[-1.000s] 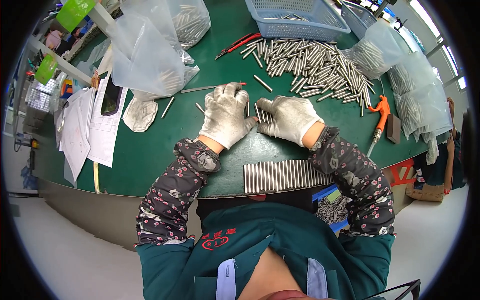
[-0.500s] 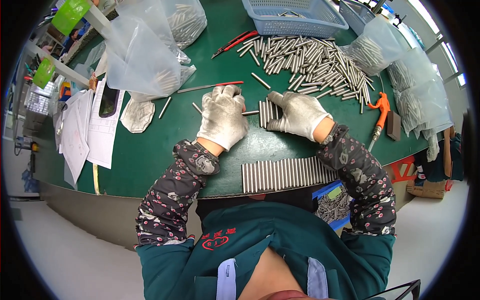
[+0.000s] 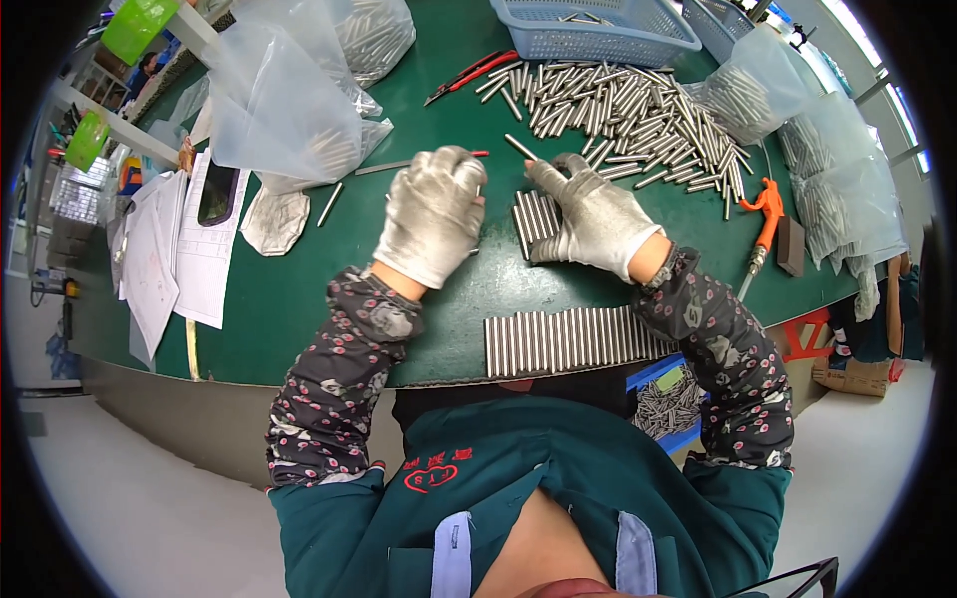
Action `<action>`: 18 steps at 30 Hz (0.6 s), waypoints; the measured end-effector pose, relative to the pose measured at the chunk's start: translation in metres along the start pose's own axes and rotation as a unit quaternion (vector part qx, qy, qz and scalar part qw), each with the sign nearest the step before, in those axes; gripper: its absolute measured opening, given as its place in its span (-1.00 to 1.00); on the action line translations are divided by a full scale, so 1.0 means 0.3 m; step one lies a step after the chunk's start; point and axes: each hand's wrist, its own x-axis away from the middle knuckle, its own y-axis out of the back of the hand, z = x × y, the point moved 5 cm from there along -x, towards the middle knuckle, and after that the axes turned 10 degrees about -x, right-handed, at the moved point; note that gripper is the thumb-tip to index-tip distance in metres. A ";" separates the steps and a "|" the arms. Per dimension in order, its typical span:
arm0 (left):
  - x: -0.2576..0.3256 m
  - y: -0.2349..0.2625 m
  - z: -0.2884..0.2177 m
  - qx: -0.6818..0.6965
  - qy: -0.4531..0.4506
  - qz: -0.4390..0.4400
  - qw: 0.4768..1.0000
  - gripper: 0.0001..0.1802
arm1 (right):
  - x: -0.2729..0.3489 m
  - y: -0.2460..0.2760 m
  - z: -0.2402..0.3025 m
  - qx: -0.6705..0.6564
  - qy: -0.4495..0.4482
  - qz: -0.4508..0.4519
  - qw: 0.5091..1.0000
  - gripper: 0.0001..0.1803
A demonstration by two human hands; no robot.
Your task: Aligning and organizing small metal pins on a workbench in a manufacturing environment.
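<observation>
Green bench fills the view, curved edge toward the person. Small row of metal rods lies side by side at centre, between both gloved hands. Right hand rests flat beside that row, fingers spread, palm down, touching its right edge; index finger points up toward a single loose rod. Left hand sits just left of the row, fingers curled under; cannot tell if it grips anything. Red-tipped thin rod runs behind the left hand's knuckles. Nearer the body, a long neat row of rods lies at the bench edge. Farther out, a big loose pile of rods spreads across the bench top right. Red-handled pliers lie left of the pile. Blue basket stands at the far edge. Clear plastic bags with rods sit at far left, more bags at right. Orange-handled tool lies right of the right hand. Papers lie at the left edge.
</observation>
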 end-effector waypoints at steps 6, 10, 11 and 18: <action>0.112 0.063 0.129 0.085 0.074 0.184 0.976 -0.67 | 0.002 -0.044 0.027 0.048 0.019 0.020 0.998 -0.24; 0.168 0.043 0.052 0.065 0.027 0.226 0.972 -0.76 | 0.003 -0.038 0.041 0.024 0.020 0.008 0.999 -0.32; 0.174 0.028 0.035 0.057 0.019 0.224 0.973 -0.79 | -0.002 -0.039 0.043 0.027 0.021 0.009 0.999 -0.32; 0.112 -0.032 -0.094 -0.011 -0.115 0.114 0.987 -0.82 | 0.025 -0.054 0.046 0.009 0.078 0.018 0.997 -0.29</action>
